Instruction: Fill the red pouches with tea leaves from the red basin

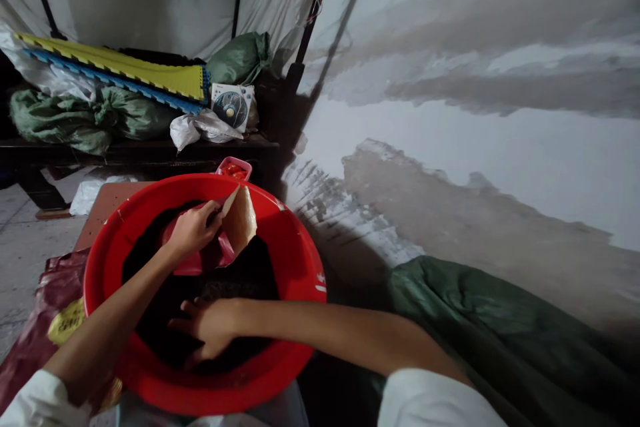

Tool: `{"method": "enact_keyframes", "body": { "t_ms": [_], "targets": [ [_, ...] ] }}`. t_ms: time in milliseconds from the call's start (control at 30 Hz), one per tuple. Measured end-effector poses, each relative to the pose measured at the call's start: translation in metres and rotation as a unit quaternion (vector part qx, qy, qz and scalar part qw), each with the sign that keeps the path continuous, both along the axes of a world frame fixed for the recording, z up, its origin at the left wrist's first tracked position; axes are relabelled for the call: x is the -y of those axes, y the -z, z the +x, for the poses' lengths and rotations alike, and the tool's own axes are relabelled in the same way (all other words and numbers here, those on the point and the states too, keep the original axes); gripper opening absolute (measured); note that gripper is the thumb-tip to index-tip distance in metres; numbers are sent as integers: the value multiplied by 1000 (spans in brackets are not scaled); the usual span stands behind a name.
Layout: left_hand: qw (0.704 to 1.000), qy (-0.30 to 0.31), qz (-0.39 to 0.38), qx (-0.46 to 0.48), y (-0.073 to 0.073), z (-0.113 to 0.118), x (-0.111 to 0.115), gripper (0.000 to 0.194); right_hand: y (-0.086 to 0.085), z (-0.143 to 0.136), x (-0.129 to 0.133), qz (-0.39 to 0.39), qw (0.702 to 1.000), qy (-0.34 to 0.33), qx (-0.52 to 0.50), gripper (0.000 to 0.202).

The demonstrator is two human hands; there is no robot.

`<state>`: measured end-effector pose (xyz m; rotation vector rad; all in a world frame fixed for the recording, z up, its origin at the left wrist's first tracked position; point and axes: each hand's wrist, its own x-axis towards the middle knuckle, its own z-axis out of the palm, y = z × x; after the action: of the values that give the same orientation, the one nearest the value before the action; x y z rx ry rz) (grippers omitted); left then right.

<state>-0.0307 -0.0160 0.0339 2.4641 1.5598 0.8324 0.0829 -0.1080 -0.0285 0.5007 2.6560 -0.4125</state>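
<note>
A big red plastic basin stands in front of me, with dark loose material lying in it. Over the far part of the material, my left hand grips the edge of a red paper bag. The bag lies tilted, its mouth gaping to the right and showing a tan inner side. My right hand rests palm down on the dark material in the near half, fingers spread and partly sunk in it. What the material is, I cannot tell.
Beyond the basin is a small pink container with red contents. A dark bench bears green sacks, yellow and blue foam mats and a boxed fan picture. Maroon packaging lies left; a green sack right, by the wall.
</note>
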Motion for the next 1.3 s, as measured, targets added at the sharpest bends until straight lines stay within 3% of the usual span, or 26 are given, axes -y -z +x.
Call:
{"method": "enact_keyframes", "body": {
  "t_ms": [167,367,567,700,800,967,1033,1100,1200,1300],
  "targets": [
    [1000,14,-6,8,1,0,-1,24,11,19,11,18,1000,-24,-6,74],
    [1000,18,-10,0,1,2,-1,24,-9,50,15,-1,994,20,108,59],
    [999,34,-12,11,-1,1,0,23,-21,69,-2,-24,975,88,201,62],
    [999,40,-15,15,0,1,-2,20,-9,84,-3,-11,986,85,144,66],
    [999,44,-9,11,2,2,-4,20,-3,91,1,-45,987,110,111,61],
    [997,76,-9,-1,3,3,-4,22,-1,108,1,-106,967,232,20,34],
    [996,87,-14,-13,4,4,-3,24,-4,120,-5,-137,944,296,-39,25],
    [995,93,-18,-26,5,6,-1,26,-13,133,-14,-185,898,389,-92,29],
    [992,119,-30,-32,7,9,1,27,-38,151,-30,-303,777,511,-206,36],
    [988,143,-44,-36,10,12,4,28,-67,159,-44,-351,672,563,-328,35]
  ]
}}
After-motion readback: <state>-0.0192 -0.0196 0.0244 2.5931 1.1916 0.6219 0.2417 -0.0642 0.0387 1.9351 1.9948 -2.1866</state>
